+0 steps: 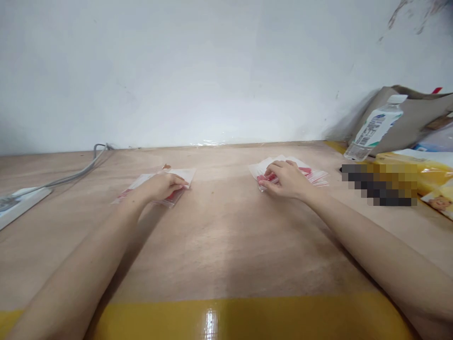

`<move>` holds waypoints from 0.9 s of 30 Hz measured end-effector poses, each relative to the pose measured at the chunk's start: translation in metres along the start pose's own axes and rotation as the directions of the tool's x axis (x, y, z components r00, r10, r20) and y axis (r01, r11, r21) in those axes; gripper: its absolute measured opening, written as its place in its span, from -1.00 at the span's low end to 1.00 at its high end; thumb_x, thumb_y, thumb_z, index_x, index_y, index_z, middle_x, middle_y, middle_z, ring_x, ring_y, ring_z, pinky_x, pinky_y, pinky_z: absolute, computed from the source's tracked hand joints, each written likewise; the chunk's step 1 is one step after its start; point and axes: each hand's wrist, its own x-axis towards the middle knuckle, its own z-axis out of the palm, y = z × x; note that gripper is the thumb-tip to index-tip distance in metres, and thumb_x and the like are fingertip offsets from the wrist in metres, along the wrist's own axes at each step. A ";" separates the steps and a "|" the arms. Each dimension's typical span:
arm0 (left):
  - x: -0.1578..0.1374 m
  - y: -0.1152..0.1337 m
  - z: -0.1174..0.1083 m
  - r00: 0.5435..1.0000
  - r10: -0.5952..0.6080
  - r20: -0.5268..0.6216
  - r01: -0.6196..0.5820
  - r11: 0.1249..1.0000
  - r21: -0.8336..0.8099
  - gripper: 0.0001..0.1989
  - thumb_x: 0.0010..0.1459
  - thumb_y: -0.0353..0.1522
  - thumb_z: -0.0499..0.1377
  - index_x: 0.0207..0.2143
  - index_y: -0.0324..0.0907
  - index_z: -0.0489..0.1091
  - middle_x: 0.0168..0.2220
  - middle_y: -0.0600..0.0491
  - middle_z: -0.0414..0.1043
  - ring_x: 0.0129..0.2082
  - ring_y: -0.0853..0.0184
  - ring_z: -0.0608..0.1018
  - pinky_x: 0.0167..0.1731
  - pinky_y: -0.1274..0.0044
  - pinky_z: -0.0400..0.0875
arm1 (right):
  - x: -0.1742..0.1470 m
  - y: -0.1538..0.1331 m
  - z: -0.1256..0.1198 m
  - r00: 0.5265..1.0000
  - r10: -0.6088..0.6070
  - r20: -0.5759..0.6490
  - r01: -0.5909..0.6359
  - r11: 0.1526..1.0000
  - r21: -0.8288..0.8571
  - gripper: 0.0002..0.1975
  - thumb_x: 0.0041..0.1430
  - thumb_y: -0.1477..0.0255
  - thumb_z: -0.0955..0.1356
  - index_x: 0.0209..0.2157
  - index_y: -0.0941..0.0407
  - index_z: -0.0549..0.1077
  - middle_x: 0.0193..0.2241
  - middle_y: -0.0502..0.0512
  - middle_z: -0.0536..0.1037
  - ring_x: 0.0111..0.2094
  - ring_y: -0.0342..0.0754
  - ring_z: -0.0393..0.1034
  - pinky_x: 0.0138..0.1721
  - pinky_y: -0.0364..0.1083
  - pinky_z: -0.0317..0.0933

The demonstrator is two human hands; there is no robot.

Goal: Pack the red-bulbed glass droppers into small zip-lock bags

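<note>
My left hand [165,185] is over a few clear zip-lock bags [188,174] with red contents, lying on the table at left of centre. Its fingers are closed at the right edge of a bag, where a red piece shows under the fingertips. Right of centre, my right hand [286,179] rests on a fanned pile of similar zip-lock bags [318,178]. The thumb and fingers there are curled round a bag with something red in it. What exactly the red contents are cannot be made out.
A plastic bottle [377,127] leans at the right beside a grey bag [406,127] and yellow packaging [432,172]. A dark, pixelated object [382,186] lies in front. Grey cables [76,174] run to a white box [26,205] at left. Yellow tape [212,316] lines the near edge.
</note>
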 end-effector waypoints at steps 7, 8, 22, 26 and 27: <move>0.015 0.083 0.050 0.986 0.090 -0.139 -0.094 0.995 -0.025 -0.63 0.16 -0.27 0.07 -0.01 -0.21 0.34 -0.01 -0.12 0.34 -0.03 0.17 0.41 -0.02 0.33 0.29 | -0.002 -0.039 0.021 0.982 -0.182 -0.056 0.187 0.977 0.103 -0.82 0.09 0.33 0.29 -0.34 0.16 0.40 -0.35 0.11 0.51 -0.24 -0.01 0.33 -0.11 0.02 -0.05; 0.016 0.091 0.056 0.984 0.100 -0.150 -0.110 0.992 -0.057 -0.62 0.14 -0.28 0.10 0.01 -0.21 0.32 0.01 -0.12 0.31 -0.01 0.17 0.39 -0.01 0.33 0.28 | -0.003 -0.043 0.023 0.977 -0.205 -0.052 0.210 0.971 0.116 -0.81 0.08 0.34 0.29 -0.30 0.16 0.40 -0.32 0.12 0.51 -0.23 0.00 0.33 -0.13 0.01 -0.04; 0.020 0.087 0.067 0.962 0.253 -0.103 -0.273 0.878 -0.393 -0.73 0.16 -0.41 0.09 -0.06 -0.16 0.37 -0.02 -0.05 0.36 -0.02 0.28 0.42 -0.05 0.39 0.36 | 0.006 -0.041 0.051 0.964 -0.240 -0.111 0.258 0.947 0.193 -0.86 0.11 0.54 0.25 -0.37 0.16 0.45 -0.39 0.10 0.49 -0.32 -0.08 0.34 -0.23 -0.08 0.07; 0.020 0.088 0.064 0.963 0.254 -0.085 -0.267 0.888 -0.375 -0.74 0.16 -0.41 0.10 -0.08 -0.16 0.38 -0.03 -0.04 0.37 -0.03 0.30 0.43 -0.08 0.41 0.38 | 0.000 -0.040 0.048 0.960 -0.249 -0.130 0.268 0.951 0.157 -0.85 0.14 0.49 0.26 -0.36 0.14 0.47 -0.41 0.06 0.52 -0.33 -0.11 0.34 -0.22 -0.07 0.01; 0.020 0.089 0.063 0.961 0.260 -0.094 -0.276 0.892 -0.359 -0.75 0.16 -0.42 0.09 -0.09 -0.16 0.38 -0.04 -0.03 0.38 -0.04 0.30 0.43 -0.07 0.42 0.38 | 0.000 -0.041 0.047 0.960 -0.250 -0.129 0.268 0.952 0.147 -0.85 0.14 0.49 0.26 -0.37 0.15 0.47 -0.42 0.06 0.52 -0.33 -0.11 0.34 -0.23 -0.07 -0.01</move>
